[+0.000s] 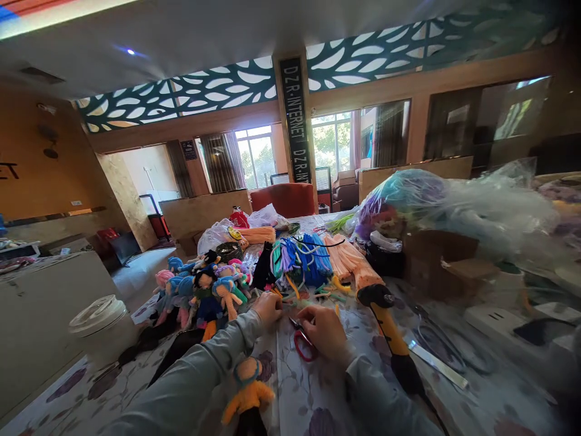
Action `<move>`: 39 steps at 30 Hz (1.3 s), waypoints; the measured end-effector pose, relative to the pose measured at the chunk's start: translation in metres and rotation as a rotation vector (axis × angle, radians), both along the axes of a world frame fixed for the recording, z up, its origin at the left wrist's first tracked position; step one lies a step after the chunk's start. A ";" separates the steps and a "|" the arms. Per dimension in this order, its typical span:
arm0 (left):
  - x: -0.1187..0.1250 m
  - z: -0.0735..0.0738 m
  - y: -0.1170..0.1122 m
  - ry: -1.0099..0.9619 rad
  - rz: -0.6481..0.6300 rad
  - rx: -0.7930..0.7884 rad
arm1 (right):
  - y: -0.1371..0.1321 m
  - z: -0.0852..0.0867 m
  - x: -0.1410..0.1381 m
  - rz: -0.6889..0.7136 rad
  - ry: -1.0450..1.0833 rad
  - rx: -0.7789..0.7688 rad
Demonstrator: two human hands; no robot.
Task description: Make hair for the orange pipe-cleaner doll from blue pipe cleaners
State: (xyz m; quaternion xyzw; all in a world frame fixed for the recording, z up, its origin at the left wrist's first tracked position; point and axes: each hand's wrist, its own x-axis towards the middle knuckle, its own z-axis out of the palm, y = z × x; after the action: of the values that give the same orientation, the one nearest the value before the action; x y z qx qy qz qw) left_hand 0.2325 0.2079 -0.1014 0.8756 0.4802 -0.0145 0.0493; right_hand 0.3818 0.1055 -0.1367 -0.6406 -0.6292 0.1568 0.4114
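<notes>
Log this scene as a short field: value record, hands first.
left hand: left hand has fingertips together, near the stems; any held piece too small to tell
right hand: right hand holds scissors, red handles
beyond hands: stems, blue among other colors; peach bundle to their right
left: pile of dolls; white tub
between forearms: orange-topped doll
right: yellow-black tool; metal strip

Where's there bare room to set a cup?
Bare tablecloth shows between the orange-topped doll and right sleeve, below the red-handled scissors; another patch lies before the white jar, beside the left sleeve. Crowded: around fuzzy stems and doll pile.
</notes>
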 end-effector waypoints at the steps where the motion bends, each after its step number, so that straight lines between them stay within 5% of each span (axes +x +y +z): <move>1: 0.001 0.002 0.002 -0.011 0.004 0.012 | 0.000 0.000 0.000 0.001 -0.004 -0.002; 7: 0.005 0.035 0.028 -0.076 0.023 0.121 | 0.000 0.000 -0.002 0.003 -0.031 -0.039; 11: 0.033 0.051 0.036 -0.104 -0.039 0.198 | -0.002 0.004 -0.004 -0.015 -0.048 -0.072; 20: 0.136 0.036 0.050 -0.119 -0.252 0.323 | -0.002 0.008 -0.007 -0.083 -0.088 -0.127; 27: 0.181 0.024 0.066 -0.097 -0.147 0.302 | 0.000 0.007 -0.021 -0.206 -0.129 -0.205; 32: 0.185 0.022 0.072 -0.119 0.003 0.269 | 0.000 0.009 -0.019 -0.119 -0.136 -0.190; 39: 0.149 0.038 0.096 -0.150 0.108 0.195 | -0.005 0.003 -0.006 0.002 -0.088 -0.134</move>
State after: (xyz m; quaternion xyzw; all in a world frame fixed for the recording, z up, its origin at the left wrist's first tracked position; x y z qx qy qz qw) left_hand 0.3818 0.3043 -0.0635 0.8478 0.5207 0.1003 0.0007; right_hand 0.3763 0.1008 -0.1332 -0.6723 -0.6355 0.1705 0.3394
